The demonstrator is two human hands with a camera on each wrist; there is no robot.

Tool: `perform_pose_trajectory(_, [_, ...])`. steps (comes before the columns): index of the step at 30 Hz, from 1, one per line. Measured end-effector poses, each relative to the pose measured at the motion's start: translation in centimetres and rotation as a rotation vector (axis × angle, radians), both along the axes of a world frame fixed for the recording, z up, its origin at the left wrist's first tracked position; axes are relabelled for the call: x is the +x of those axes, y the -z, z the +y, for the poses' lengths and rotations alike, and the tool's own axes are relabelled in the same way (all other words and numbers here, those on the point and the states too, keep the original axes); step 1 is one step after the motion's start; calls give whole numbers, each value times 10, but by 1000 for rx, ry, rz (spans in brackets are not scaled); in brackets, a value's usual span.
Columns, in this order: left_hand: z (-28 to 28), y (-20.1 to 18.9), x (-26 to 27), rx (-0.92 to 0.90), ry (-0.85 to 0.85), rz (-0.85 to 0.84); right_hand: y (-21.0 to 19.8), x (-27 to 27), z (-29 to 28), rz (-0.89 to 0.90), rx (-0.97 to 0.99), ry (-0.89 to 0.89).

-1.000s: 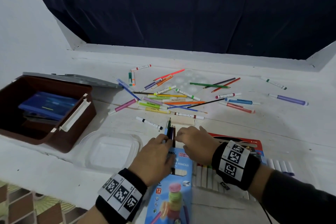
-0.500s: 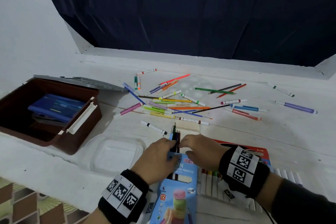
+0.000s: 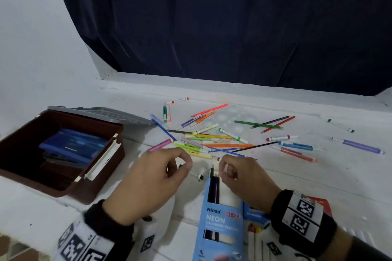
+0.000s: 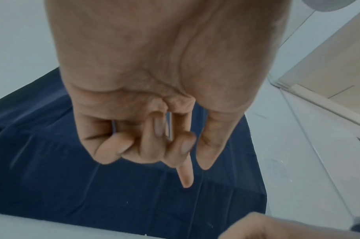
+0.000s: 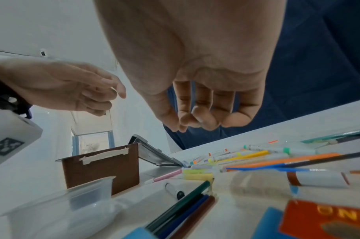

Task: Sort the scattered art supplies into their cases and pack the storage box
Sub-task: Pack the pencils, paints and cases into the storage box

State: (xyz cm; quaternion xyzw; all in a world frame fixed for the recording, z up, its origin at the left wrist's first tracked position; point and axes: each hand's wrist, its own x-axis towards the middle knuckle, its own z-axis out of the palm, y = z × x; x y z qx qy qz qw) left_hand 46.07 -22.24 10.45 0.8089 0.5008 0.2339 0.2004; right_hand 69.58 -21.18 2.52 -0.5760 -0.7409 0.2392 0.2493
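Observation:
A blue Ninso Neon pencil box [image 3: 220, 224] lies near the front edge, with dark pencils [image 3: 213, 184] sticking out of its far end. They show as green, blue and brown pencils [image 5: 185, 203] in the right wrist view. My left hand [image 3: 187, 164] hovers left of the pencil tips, loosely curled with the index finger out, holding nothing [image 4: 195, 174]. My right hand [image 3: 222, 170] hovers just right of the tips with its fingers curled against the thumb, and nothing shows between them [image 5: 183, 126]. Loose markers and pencils [image 3: 212, 140] lie scattered beyond the hands.
A brown storage box [image 3: 91, 188] stands open at the left with dark blue cases inside, its grey lid [image 3: 106, 113] behind it. A clear plastic tub [image 5: 62, 207] sits under my left hand. A marker case [image 3: 254, 237] lies under my right wrist. A dark curtain hangs behind.
Both hands have let go of the pencils in the blue box, lifted and moved apart. The pencils stay in the box. The head view has tilted upward.

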Motion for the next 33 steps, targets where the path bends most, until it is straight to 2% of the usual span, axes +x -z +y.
perform_pose_trajectory(4, [32,-29,-10,49,10,153,-4,6,25,-5,5,20])
perform_pose_trajectory(7, [73,-32,-6,12,81,330,-1,6,49,-74,8,-12])
perform_pose_trajectory(11, [141,2,6,-82,151,652,11,-7,82,-261,-2,-93])
perform_pose_trajectory(15, [186,31,20,-209,260,934,19,-21,105,-354,-47,-119])
perform_pose_trajectory(21, [217,51,37,-251,316,1042,18,-28,122,-613,-41,-195])
perform_pose_trajectory(25, [221,59,41,-212,314,1064,22,-30,126,-672,-79,-236])
perform_pose_trajectory(29, [219,61,44,-158,296,1116,24,-28,127,-635,-75,-208])
perform_pose_trajectory(33, [215,57,41,-140,323,1142,21,-21,118,-517,-54,-150])
